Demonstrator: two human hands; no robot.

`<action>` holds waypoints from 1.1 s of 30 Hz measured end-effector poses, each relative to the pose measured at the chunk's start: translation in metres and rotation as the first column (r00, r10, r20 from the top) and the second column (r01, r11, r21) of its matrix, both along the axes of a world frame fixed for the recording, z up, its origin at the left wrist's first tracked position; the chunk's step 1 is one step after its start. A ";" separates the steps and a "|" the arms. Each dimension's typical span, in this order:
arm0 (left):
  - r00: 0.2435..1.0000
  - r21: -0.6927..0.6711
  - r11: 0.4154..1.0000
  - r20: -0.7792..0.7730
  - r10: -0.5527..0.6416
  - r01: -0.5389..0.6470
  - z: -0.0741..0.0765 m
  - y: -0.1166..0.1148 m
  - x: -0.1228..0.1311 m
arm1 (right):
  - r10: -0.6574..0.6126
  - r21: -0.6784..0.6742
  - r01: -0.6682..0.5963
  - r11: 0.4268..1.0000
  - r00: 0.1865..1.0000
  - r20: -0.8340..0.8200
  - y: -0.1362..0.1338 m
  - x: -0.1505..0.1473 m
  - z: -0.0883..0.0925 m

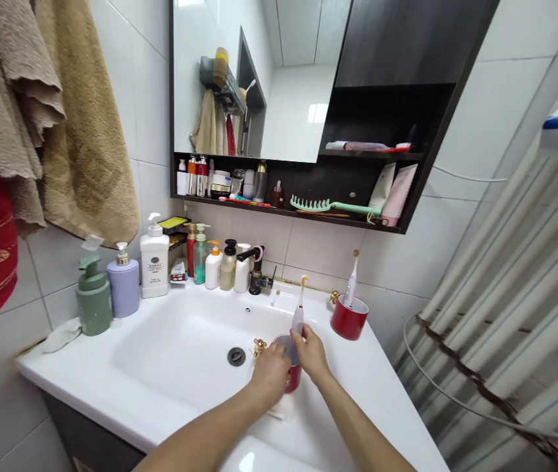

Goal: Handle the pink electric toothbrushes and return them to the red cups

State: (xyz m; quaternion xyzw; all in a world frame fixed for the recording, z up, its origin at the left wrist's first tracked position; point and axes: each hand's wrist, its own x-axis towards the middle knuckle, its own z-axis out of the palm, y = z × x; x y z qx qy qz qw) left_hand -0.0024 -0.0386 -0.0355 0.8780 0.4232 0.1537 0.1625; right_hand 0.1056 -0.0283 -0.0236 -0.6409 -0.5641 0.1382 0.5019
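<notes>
Pale tiled wall (pixel 401 259) stands behind a white sink (pixel 170 351), with a black faucet (pixel 256 275) at its back edge. Over the basin, the left hand (pixel 269 370) is clasped around a red cup (pixel 295 380) with a gold handle (pixel 259 347). The right hand (pixel 312 353) pinches a white toothbrush (pixel 298 318), bristles up, at the cup's rim; whether its lower end sits inside is hidden. Another red cup (pixel 348 324) rests on the sink's right ledge, a second toothbrush (pixel 351 287) standing in it.
</notes>
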 end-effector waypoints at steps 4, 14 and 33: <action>0.980 0.050 0.998 0.200 0.016 -0.027 -0.004 0.004 -0.006 | -0.046 0.102 0.049 0.994 0.999 -0.025 -0.016 -0.001 0.035; 0.158 -0.476 0.728 0.872 0.463 0.493 0.025 0.015 0.001 | 0.273 -0.155 -0.309 0.938 0.938 -0.213 -0.067 -0.023 0.010; -0.109 -0.644 0.641 0.664 0.739 0.418 0.024 0.023 -0.003 | 0.307 -0.327 -0.371 0.869 0.923 -0.231 -0.064 -0.035 0.000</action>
